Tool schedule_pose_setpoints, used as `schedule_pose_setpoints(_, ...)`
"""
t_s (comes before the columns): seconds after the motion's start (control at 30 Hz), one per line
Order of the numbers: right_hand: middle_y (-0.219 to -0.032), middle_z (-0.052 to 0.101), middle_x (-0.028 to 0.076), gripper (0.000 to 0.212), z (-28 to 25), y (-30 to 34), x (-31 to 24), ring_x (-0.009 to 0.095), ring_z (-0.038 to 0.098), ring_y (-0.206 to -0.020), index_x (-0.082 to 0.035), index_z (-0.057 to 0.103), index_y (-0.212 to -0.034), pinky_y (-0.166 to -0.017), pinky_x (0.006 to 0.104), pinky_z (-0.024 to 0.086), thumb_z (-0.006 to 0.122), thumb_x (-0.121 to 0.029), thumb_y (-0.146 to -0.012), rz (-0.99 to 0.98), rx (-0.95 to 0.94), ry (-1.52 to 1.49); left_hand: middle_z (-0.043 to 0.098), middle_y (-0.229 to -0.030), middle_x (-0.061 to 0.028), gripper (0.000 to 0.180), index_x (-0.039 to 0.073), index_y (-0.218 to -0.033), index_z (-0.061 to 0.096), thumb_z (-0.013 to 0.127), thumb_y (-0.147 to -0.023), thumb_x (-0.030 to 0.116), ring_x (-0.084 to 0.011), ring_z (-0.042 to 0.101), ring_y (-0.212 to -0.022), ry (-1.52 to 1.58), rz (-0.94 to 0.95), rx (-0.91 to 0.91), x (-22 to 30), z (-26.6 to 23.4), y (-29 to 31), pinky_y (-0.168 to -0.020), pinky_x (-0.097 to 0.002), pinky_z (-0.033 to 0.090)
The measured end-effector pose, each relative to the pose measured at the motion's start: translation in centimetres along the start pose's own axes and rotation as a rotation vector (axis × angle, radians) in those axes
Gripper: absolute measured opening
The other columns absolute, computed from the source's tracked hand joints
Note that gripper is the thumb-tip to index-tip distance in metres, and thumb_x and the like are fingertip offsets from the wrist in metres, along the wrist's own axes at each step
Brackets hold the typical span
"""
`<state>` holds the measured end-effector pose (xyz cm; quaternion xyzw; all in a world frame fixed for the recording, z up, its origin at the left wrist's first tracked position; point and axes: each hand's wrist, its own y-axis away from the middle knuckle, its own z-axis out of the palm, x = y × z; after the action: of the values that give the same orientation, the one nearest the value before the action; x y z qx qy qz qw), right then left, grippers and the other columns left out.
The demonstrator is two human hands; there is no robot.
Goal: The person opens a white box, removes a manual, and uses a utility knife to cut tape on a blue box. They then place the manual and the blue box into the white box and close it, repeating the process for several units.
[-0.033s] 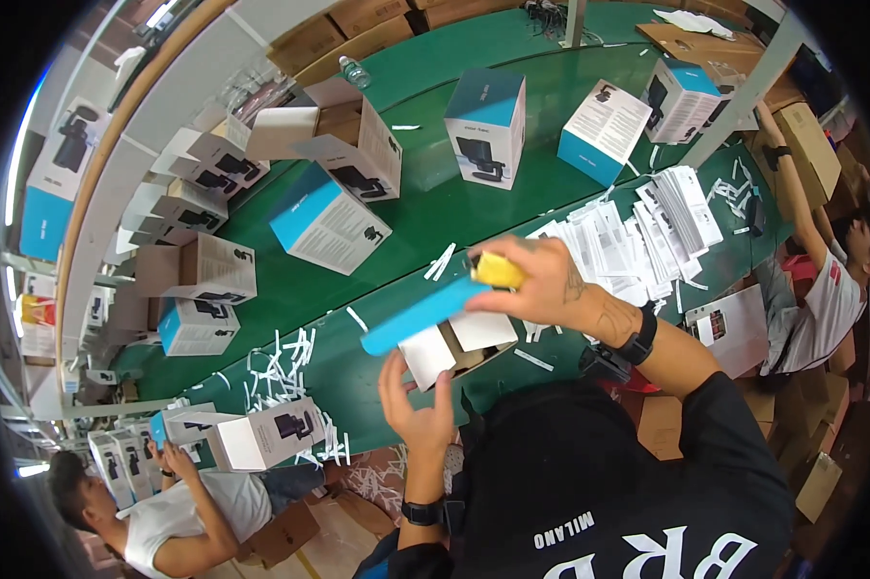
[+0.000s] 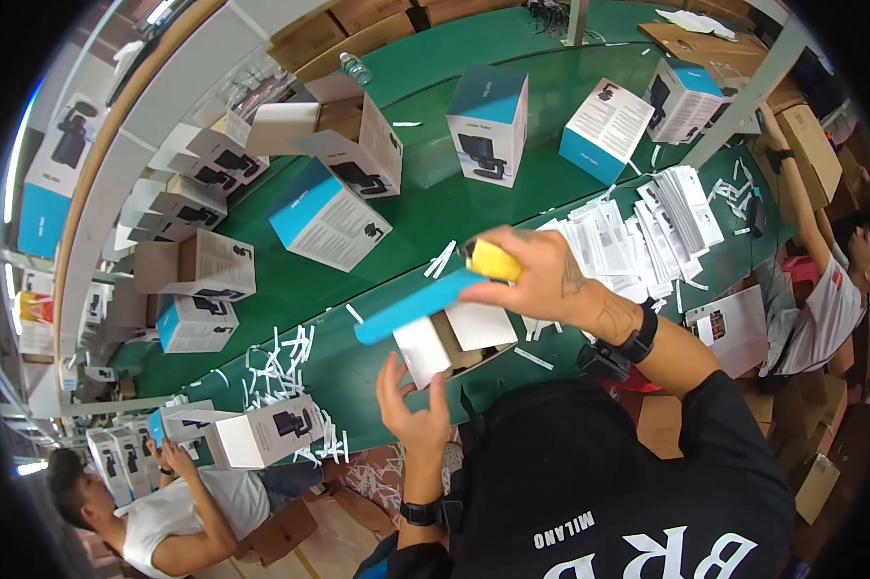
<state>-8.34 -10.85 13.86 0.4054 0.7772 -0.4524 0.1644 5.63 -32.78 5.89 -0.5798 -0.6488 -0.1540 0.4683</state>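
In front of me on the green bench is an open box [image 2: 474, 333] with white inner flaps and a long blue lid [image 2: 421, 307] tilted up across it. A yellow object with a dark end [image 2: 494, 260] is gripped in my right hand [image 2: 541, 270]; its kind is not clear. My right thumb lies by the upper right end of the blue lid. My left hand [image 2: 416, 405] curls round a white side flap [image 2: 421, 353], thumb on one side and fingers on the other. The box's inside is mostly hidden.
Printed boxes [image 2: 488, 125], some closed and some open, stand along the bench [image 2: 406, 217]. White paper leaflets [image 2: 638, 236] are heaped at the right, and paper strips [image 2: 276, 367] lie scattered leftward. A co-worker [image 2: 203, 511] handles a box at lower left; another person [image 2: 821, 309] is at far right.
My right hand has shifted slightly up and left with the yellow object. The blue lid has tilted a little with it. My left hand stays almost where it was.
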Motion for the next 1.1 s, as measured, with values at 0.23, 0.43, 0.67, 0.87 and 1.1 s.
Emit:
schedule_pose_setpoints(0.23, -0.081, 0.064, 0.001, 0.033, 4.4, -5.1, -1.0, 0.008, 0.057, -0.072, -0.002, 0.069, -0.107, -0.063, 0.0258, 0.047, 0.081, -0.025, -0.088, 0.373, -0.203, -0.054, 0.069, -0.113, -0.0253, 0.041, -0.01, -0.135, 0.054, 0.059, -0.096, 0.0, -0.0251, 0.072, -0.079, 0.207, -0.185, 0.292, -6.4, -3.4, 1.5, -0.065, -0.0317, 0.057)
schedule_pose_setpoints(0.43, -0.085, 0.062, -0.003, 0.025, 6.2, -4.1, -0.2, 0.006, 0.055, -0.077, -0.001, 0.069, -0.106, -0.067, 0.024, 0.046, 0.075, -0.022, -0.093, 0.447, -0.147, -0.237, 0.063, -0.125, -0.0316, 0.044, -0.011, -0.131, 0.056, 0.065, -0.09, 0.003, -0.038, 0.069, -0.104, -0.058, 0.308, 0.222, -7.1, -4.1, -0.7, -0.085, -0.0432, 0.057)
schedule_pose_setpoints(0.67, -0.085, 0.065, 0.0, 0.023, 6.3, -3.8, -2.6, 0.008, 0.059, -0.08, -0.001, 0.07, -0.106, -0.07, 0.0235, 0.047, 0.072, -0.019, -0.093, 0.605, -0.136, -0.23, 0.046, -0.147, -0.031, 0.063, -0.011, -0.135, 0.053, 0.077, -0.083, 0.016, -0.0465, 0.053, -0.13, -0.095, 0.427, -0.366, -0.9, -3.5, -4.0, -0.101, -0.0495, 0.05)
schedule_pose_setpoints(0.87, -0.096, 0.071, 0.007, 0.032, 4.4, 2.0, -4.1, 0.018, 0.065, -0.071, -0.004, 0.071, -0.101, -0.062, 0.0267, 0.051, 0.084, -0.027, -0.082, -0.085, -0.219, 0.014, 0.051, -0.143, -0.0259, 0.069, -0.01, -0.137, 0.051, 0.078, -0.083, 0.023, -0.0422, 0.053, -0.129, -0.232, 0.481, -0.703, -3.9, -3.6, -2.6, -0.103, -0.0444, 0.05)
schedule_pose_setpoints(1.1, -0.106, 0.073, 0.011, 0.042, 6.0, 7.4, -4.9, 0.021, 0.067, -0.068, -0.005, 0.071, -0.101, -0.057, 0.0295, 0.052, 0.09, -0.027, -0.071, -0.27, -0.245, 0.35, 0.052, -0.139, -0.0243, 0.057, 0.001, -0.132, 0.061, 0.081, -0.082, 0.017, -0.0399, 0.056, -0.125, 0.221, 0.949, -0.341, -8.9, -8.6, -1.2, -0.1, -0.0493, 0.05)
